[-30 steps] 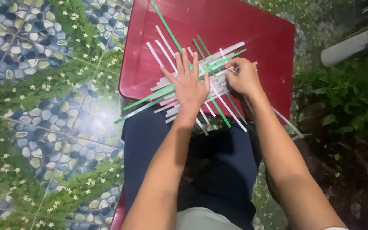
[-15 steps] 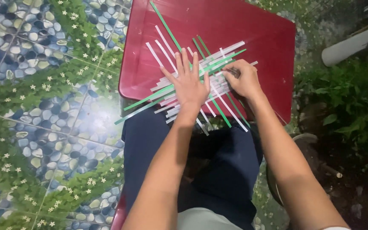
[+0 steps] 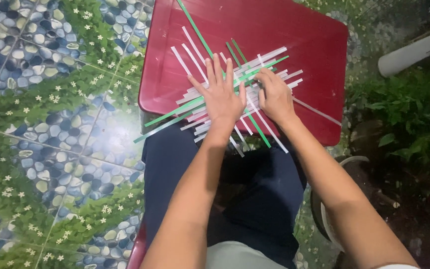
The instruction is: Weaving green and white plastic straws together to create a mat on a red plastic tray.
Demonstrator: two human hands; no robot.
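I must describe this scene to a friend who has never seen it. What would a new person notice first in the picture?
First, the glossy dark red table at top centre, with crossed white and green strips spread over it like a woven mat. Next, the two bare hands on the strips: the left hand pressed flat with fingers spread, the right hand beside it, fingers curled on the strips. To the left lies a floor of pebble-and-leaf patterned tiles.

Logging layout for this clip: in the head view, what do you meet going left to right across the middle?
Pebble-and-leaf patterned floor → red tabletop's left edge → left hand flat on the woven strips → right hand → green plants.
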